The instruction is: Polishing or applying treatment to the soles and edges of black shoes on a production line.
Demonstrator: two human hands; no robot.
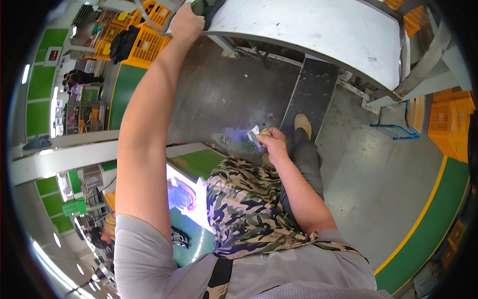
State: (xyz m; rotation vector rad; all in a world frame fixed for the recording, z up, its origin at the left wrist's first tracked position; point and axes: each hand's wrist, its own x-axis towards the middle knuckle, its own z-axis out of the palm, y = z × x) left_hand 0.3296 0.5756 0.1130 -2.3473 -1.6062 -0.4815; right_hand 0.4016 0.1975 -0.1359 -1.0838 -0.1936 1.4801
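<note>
My left hand (186,22) reaches far up and forward, its fingers closed around a dark handle (199,7) at the near edge of a large white curved metal table (318,30). My right hand (273,142) is held in front of my waist, pinching a small white and yellowish object (256,132) between the fingertips. A camouflage-patterned apron (244,199) hangs down my front. One foot in a tan shoe (302,124) rests on a dark sloping plate (311,92) under the table.
Yellow plastic crates (144,42) are stacked at the upper left, more (450,124) at the right. A green-topped machine (196,162) with a lit white panel stands at my left. The grey concrete floor (368,179) has green and yellow lane markings (428,219). People stand far off at the left.
</note>
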